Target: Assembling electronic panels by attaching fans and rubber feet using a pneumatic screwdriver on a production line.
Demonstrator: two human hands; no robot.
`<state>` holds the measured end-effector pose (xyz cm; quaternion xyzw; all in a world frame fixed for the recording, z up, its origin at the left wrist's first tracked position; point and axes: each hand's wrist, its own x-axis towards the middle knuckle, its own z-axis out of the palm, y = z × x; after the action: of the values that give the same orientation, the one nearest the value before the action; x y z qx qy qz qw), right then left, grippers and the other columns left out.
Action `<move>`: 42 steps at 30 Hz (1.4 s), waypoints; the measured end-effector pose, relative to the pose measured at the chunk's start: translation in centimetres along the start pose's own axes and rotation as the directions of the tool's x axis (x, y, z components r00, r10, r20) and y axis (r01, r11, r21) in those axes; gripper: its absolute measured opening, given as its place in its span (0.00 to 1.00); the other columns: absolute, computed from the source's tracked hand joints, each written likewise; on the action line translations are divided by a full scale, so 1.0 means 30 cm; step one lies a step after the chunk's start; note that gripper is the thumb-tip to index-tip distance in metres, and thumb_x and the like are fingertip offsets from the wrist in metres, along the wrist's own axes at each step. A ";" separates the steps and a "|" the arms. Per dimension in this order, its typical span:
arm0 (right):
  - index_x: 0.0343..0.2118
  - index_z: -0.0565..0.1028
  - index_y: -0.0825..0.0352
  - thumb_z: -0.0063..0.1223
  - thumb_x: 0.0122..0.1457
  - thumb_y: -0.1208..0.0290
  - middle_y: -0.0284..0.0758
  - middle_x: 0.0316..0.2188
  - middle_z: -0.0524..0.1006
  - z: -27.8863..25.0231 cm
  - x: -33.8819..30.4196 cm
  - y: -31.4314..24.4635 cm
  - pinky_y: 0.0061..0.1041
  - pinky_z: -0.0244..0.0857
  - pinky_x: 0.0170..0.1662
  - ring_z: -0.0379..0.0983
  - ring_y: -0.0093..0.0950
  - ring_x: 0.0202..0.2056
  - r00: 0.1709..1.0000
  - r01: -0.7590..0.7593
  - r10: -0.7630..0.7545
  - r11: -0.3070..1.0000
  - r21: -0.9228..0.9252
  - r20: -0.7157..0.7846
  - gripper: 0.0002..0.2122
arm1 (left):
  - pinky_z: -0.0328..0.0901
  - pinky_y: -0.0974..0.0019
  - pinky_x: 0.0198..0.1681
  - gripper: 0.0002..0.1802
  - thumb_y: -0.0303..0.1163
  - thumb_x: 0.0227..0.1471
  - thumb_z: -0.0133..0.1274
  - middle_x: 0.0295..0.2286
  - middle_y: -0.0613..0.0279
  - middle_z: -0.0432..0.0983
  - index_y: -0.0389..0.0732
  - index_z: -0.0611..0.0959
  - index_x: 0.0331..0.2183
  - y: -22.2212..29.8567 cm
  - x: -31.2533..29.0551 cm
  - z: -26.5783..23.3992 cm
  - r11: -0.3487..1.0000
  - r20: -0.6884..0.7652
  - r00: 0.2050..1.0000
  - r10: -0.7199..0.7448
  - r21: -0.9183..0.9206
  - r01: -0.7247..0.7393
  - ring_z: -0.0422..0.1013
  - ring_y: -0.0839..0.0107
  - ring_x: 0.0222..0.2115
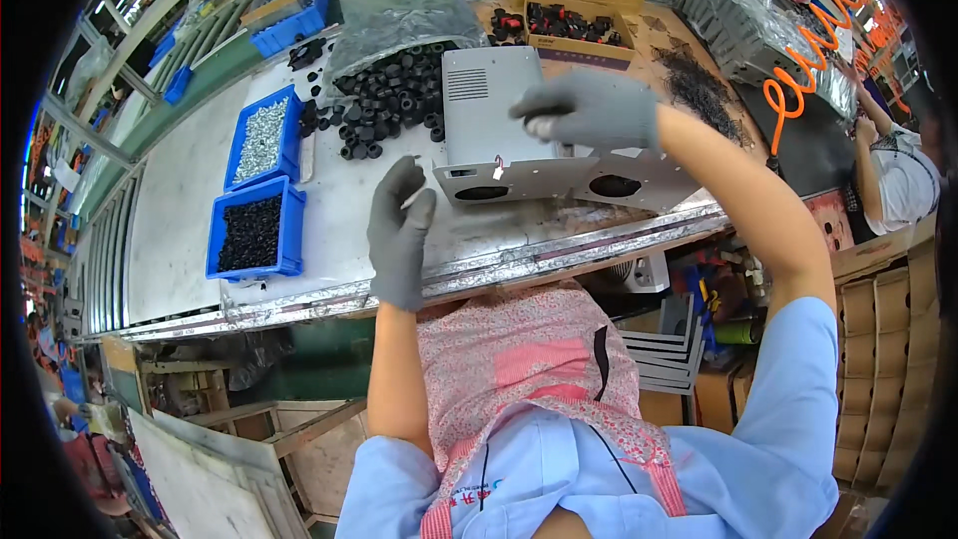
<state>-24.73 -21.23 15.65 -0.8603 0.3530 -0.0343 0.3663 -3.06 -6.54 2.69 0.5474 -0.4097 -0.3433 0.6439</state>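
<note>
My left hand [399,235], in a grey glove, is raised at the table's front edge, left of a grey sheet-metal case [479,125]. Its fingers bend toward the thumb, and a small pale spot shows between them, too small to name. My right hand [594,110], gloved likewise, hovers over a second grey metal case [639,175] and points left across the first. Its fingers are bent close together; what they hold, if anything, is hidden. Both cases have a dark oval opening in the near side. The left one has vent slots on top and a small white tag on its edge.
Left of the cases lies a heap of black plastic caps [389,105] by a clear bag [404,10]. Blue bins hold silver parts [264,140] and black parts [249,230]. A carton [579,35] stands behind. An orange coiled hose [788,95] hangs right, near another person [893,175].
</note>
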 end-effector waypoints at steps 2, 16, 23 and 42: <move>0.47 0.74 0.65 0.54 0.55 0.65 0.43 0.41 0.77 -0.031 -0.077 0.035 0.31 0.67 0.45 0.75 0.35 0.42 0.978 0.098 -0.137 0.967 -0.233 -0.156 0.17 | 0.62 0.59 0.54 0.38 0.41 0.45 0.62 0.52 0.55 0.68 0.39 0.68 0.56 -0.056 0.048 -0.004 0.974 0.159 0.978 0.137 0.160 -0.162 0.65 0.60 0.53; 0.34 0.71 0.60 0.54 0.50 0.71 0.35 0.27 0.78 0.059 -0.338 0.220 0.38 0.68 0.33 0.75 0.41 0.31 0.931 -0.155 -0.051 0.842 -0.517 -0.361 0.08 | 0.59 0.59 0.57 0.24 0.26 0.29 0.67 0.51 0.53 0.70 0.45 0.83 0.37 -0.196 0.122 0.054 0.667 0.407 0.891 0.201 0.609 -0.429 0.61 0.53 0.56; 0.33 0.70 0.57 0.53 0.47 0.74 0.36 0.28 0.75 0.026 -0.317 0.228 0.39 0.66 0.33 0.74 0.41 0.32 0.953 -0.065 -0.144 0.761 -0.645 -0.267 0.09 | 0.63 0.59 0.53 0.20 0.26 0.30 0.67 0.50 0.46 0.69 0.47 0.83 0.32 -0.145 -0.008 0.087 0.750 0.190 0.960 0.205 0.599 -0.279 0.65 0.53 0.53; 0.50 0.68 0.63 0.52 0.46 0.79 0.39 0.49 0.70 0.068 -0.447 0.713 0.32 0.66 0.47 0.72 0.38 0.44 0.388 -0.219 -0.006 0.971 -0.098 -0.921 0.24 | 0.61 0.61 0.55 0.24 0.24 0.32 0.66 0.55 0.46 0.64 0.39 0.81 0.38 -0.198 0.042 0.121 0.885 0.082 0.995 0.055 0.458 -0.087 0.65 0.57 0.54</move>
<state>-46.57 -21.83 2.83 -0.7072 0.5521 -0.4410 0.0232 -5.74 -10.19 -2.76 0.6573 -0.5205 -0.2307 0.4938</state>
